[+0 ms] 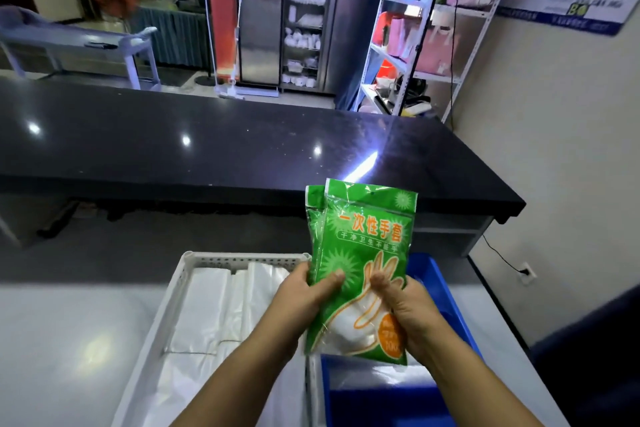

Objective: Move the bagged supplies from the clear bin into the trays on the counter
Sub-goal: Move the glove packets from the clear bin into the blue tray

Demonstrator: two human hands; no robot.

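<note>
Two green packs of disposable gloves [363,253] stand upright, one behind the other, above the gap between two trays. My left hand [308,291] grips their left edge with the thumb across the front. My right hand [405,305] pinches the lower right of the front pack. Below on the left lies a white slotted tray [180,274] holding flat clear plastic bags [214,315]. A blue tray [440,284] sits under and right of the packs, with a clear bag at its bottom. The clear bin is out of view.
A raised black counter [242,146] runs across behind the trays. The trays rest on a pale lower worktop [69,340]. A wall with a socket [528,272] and cable is on the right. Metal shelving [415,38] and a steel cabinet [304,28] stand farther back.
</note>
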